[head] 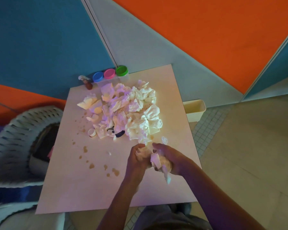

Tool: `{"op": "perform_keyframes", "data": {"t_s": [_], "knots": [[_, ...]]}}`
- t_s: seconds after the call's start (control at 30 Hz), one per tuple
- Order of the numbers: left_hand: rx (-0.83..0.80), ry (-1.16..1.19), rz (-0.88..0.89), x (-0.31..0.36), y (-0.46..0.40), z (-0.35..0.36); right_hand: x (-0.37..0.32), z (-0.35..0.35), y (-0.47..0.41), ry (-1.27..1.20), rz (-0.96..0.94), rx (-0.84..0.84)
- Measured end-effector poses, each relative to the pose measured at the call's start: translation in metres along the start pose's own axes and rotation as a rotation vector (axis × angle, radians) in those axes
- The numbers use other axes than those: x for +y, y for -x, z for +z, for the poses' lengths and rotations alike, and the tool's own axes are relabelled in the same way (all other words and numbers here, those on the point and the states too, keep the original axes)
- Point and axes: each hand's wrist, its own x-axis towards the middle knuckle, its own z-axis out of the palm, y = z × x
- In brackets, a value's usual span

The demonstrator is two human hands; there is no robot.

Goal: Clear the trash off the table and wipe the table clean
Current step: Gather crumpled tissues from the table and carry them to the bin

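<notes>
Left hand (136,157) and right hand (169,159), fingers curled, grip one crumpled tissue wad (154,161) together. The wad sits just nearer the person than the tissue pile (128,112). Its loose tail points toward the person.

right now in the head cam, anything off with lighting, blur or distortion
Head view: dim, with a purple-pink cast on the tissue pile and table; wide-angle lens bends the wall panels and table edges; both hands, left and right, look slightly motion-blurred.

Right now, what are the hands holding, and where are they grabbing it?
Both hands squeeze one bunch of crumpled tissues between them: the left hand grips its left side, the right hand wraps its right side.
</notes>
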Motion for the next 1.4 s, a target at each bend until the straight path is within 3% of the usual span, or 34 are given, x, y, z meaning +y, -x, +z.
{"op": "perform_keyframes", "data": {"t_s": [0.4, 0.57, 0.83, 1.03, 1.23, 1.4], "knots": [[0.036, -0.179, 0.024, 0.003, -0.020, 0.013, 0.018, -0.025, -0.011, 0.033, -0.082, 0.392], [-0.057, -0.153, 0.082, 0.012, -0.029, 0.023, 0.025, -0.034, -0.008, 0.028, -0.042, 0.552], [-0.173, -0.178, 0.157, 0.026, -0.040, 0.062, 0.000, -0.059, 0.005, 0.048, -0.206, 0.689], [-0.171, -0.202, 0.200, 0.044, -0.040, 0.102, -0.033, -0.096, 0.016, -0.012, -0.124, 0.794], [-0.070, -0.247, 0.205, 0.056, -0.027, 0.171, -0.073, -0.152, 0.049, -0.203, -0.113, 0.651], [-0.015, -0.304, 0.241, 0.065, -0.019, 0.223, -0.100, -0.208, 0.076, -0.215, -0.003, 0.473]]}}
